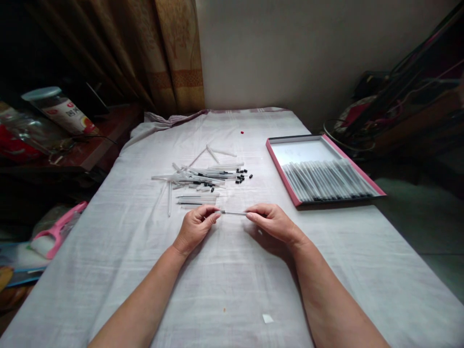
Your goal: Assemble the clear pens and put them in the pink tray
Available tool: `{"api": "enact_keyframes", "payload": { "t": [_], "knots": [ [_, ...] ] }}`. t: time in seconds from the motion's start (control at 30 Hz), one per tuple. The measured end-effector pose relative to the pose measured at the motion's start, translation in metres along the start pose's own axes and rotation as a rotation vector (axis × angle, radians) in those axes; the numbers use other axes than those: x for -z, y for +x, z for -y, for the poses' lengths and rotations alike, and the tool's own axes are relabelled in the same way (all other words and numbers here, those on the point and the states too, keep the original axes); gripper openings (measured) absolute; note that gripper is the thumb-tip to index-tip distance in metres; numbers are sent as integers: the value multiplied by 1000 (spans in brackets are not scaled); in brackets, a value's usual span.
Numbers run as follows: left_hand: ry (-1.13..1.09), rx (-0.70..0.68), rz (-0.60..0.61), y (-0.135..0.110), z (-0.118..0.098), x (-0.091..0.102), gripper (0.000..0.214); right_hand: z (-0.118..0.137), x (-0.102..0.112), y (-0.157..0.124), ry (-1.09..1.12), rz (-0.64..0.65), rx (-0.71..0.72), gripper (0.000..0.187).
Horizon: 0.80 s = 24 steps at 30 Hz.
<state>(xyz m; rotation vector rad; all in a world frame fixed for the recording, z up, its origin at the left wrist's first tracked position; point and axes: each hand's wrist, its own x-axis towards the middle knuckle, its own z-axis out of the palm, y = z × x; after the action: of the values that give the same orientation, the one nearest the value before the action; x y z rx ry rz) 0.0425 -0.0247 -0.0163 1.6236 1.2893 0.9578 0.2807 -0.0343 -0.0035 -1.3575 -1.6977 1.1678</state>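
My left hand [195, 227] and my right hand [271, 220] hover just above a white cloth, each pinching one end of a thin clear pen [234, 212] held level between them. Both hands have their fingers closed on it. Just beyond the hands lies a loose pile of pen parts [201, 179]: clear tubes, thin refills and several small black caps [242, 176]. To the right sits a pink-rimmed tray [279, 162] holding a row of assembled pens [326, 180].
The white cloth [224, 290] covers a long table against a pale wall. A tiny red bit [241, 132] lies far back, a white scrap [267, 318] near me. Jars and clutter stand left, a pink tool [58, 232] low left, cables at right.
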Motion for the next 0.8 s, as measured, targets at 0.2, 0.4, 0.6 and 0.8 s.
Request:
{"api": "enact_keyframes", "payload": {
  "t": [0.2,0.4,0.6,0.8],
  "knots": [
    [46,-51,-34,-2,2,0,15,1,-3,3,15,5,8,23],
    [141,-175,-16,-3,0,2,11,2,-2,3,6,49,29,21],
    [120,-94,-15,0,0,2,14,3,-3,4,-24,27,20,22],
    [-69,45,-11,6,3,-3,24,4,-11,3,-83,-58,58,23]
  ]
}}
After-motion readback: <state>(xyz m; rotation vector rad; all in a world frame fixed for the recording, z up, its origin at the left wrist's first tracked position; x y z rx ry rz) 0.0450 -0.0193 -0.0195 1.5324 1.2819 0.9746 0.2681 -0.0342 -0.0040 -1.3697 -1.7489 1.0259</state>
